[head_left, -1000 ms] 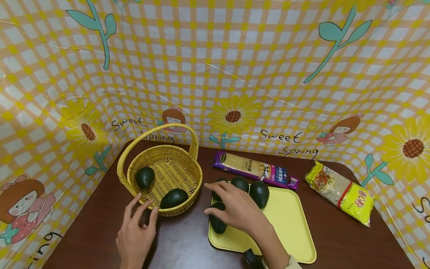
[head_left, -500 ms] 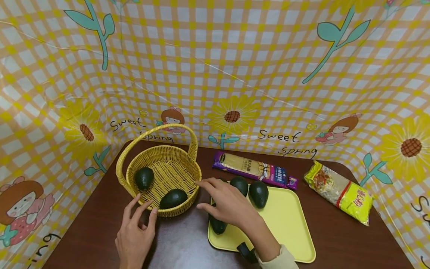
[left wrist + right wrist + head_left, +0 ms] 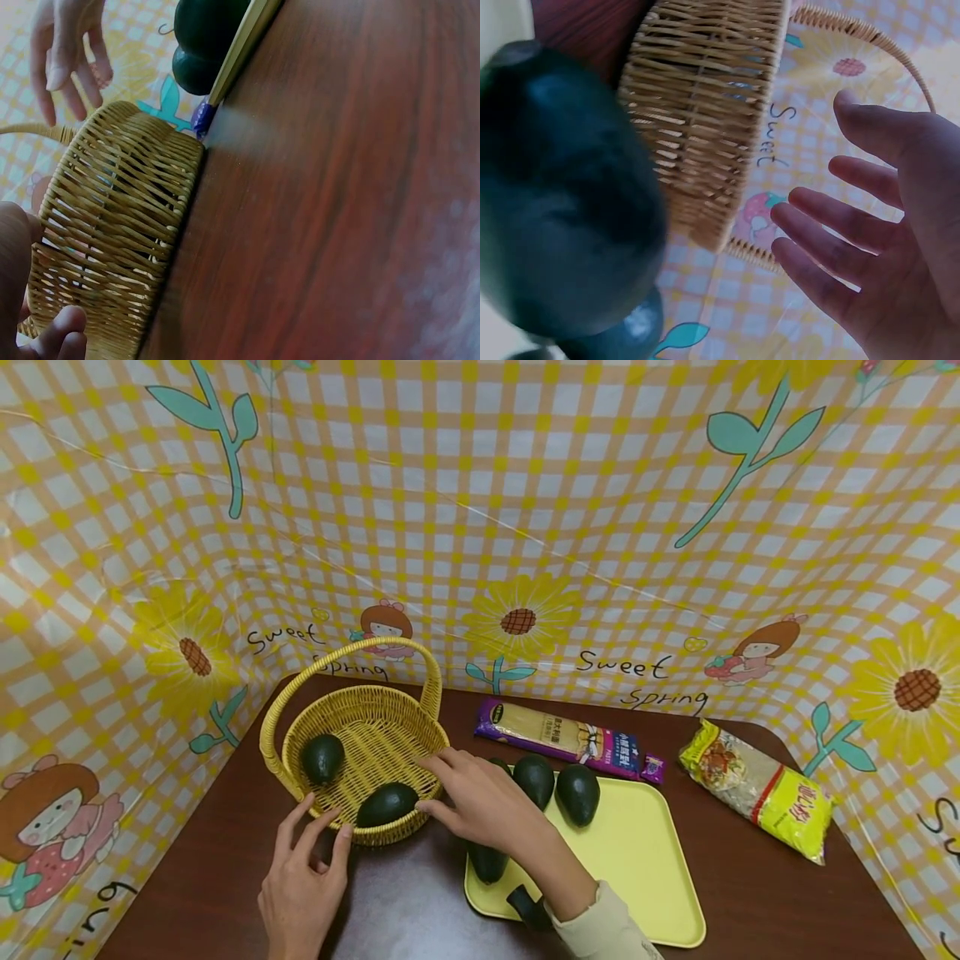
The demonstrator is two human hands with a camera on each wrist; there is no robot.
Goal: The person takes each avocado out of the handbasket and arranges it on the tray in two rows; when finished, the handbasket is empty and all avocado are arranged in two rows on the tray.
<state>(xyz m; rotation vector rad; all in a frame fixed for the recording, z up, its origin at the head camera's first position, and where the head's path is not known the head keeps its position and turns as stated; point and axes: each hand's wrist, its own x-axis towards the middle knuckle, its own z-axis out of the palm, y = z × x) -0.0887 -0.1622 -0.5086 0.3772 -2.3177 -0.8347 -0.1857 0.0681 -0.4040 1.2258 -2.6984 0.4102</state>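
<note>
The yellow wicker basket (image 3: 375, 739) with an arched handle holds two dark green avocados, one (image 3: 323, 758) at the left and one (image 3: 387, 804) at the front. My left hand (image 3: 303, 885) grips the basket's near rim; in the left wrist view its fingers (image 3: 15, 262) lie over that rim. My right hand (image 3: 483, 802) hovers over the basket's right rim with fingers apart and nothing in them, as the right wrist view shows of the same hand (image 3: 885, 240). Several more avocados (image 3: 577, 795) lie on the yellow tray (image 3: 645, 860), some partly hidden by my right hand and forearm.
Behind the tray lies a purple pasta packet (image 3: 558, 737) with a small purple sachet (image 3: 653, 768) at its end. A clear and yellow noodle bag (image 3: 761, 793) lies at the right of the brown table (image 3: 405, 902). Checked cloth (image 3: 600, 527) hangs around the back and sides.
My empty right hand has moved left from over the tray's avocados to the basket's right rim. My left hand, the basket and its two avocados stay put.
</note>
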